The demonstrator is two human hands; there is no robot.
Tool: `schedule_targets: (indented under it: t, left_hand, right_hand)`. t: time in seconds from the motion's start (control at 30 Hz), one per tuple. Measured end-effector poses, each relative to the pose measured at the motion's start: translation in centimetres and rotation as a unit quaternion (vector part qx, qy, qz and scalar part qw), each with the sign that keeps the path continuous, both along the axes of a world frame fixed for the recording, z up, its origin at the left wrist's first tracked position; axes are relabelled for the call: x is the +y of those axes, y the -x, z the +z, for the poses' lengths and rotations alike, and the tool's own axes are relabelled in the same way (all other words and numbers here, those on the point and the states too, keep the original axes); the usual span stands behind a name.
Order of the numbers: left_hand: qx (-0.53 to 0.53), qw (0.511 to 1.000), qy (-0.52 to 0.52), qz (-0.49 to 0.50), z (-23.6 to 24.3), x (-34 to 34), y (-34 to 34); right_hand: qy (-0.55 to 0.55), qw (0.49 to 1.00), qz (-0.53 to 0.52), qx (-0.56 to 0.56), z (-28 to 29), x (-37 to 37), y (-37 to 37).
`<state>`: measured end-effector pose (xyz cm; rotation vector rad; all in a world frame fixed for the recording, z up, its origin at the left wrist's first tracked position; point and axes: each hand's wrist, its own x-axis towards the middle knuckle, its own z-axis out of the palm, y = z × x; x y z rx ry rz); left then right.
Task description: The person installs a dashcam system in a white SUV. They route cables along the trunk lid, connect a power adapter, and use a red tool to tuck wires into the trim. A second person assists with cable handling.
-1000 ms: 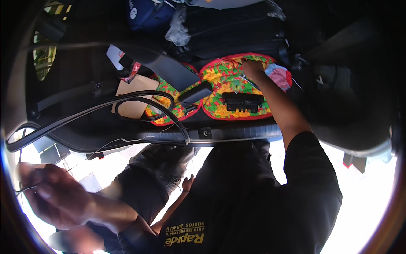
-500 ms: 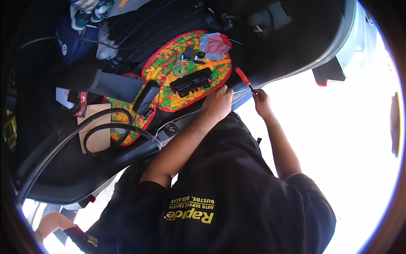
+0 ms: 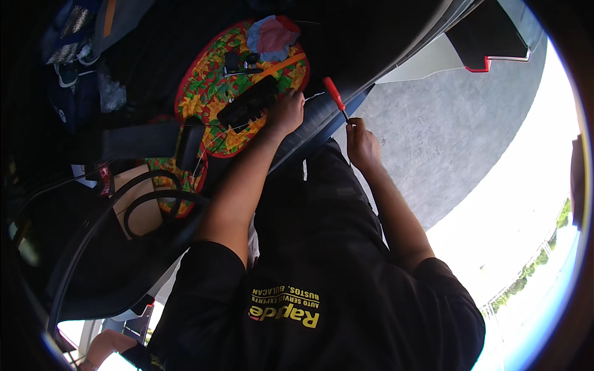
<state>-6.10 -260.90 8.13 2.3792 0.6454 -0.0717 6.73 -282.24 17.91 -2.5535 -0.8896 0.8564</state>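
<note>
My left hand (image 3: 287,114) is closed beside a black plastic part (image 3: 249,104) on the flowered mat (image 3: 192,80). A thin white wire (image 3: 315,96) sticks out past its fingers. My right hand (image 3: 364,146) pinches the dark shaft of a screwdriver (image 3: 334,94), whose red handle points up and away. The lower end of the shaft is partly hidden by the fingers. An orange strip tool (image 3: 288,63), a small dark device (image 3: 232,60) and a crumpled pink and blue cloth (image 3: 272,38) lie on the mat's far part.
A black rubber strip (image 3: 77,247) loops over brown cardboard (image 3: 139,204) at left. A car's sill (image 3: 303,136) edges the dark cargo area. Beyond it is grey floor (image 3: 433,136). A clear plastic bag (image 3: 111,93) lies at far left. Another person's arm (image 3: 108,349) shows lower left.
The view has turned, so the mat and both hands appear farther left and higher, and grey floor now shows at right. Both hands keep their hold.
</note>
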Motion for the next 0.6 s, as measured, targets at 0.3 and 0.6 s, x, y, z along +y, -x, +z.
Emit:
schedule_targets:
  t: [0.3, 0.6]
  left_hand:
    - [0.010, 0.994, 0.013, 0.110, -0.9, -0.3, 0.1]
    - [0.033, 0.993, 0.079, 0.080, -0.4, 0.1, -0.2]
  right_hand:
    - [-0.038, 0.996, 0.071, -0.027, 1.2, 3.5, -1.9]
    - [-0.005, 0.992, 0.121, -0.043, 4.2, 8.0, -3.4]
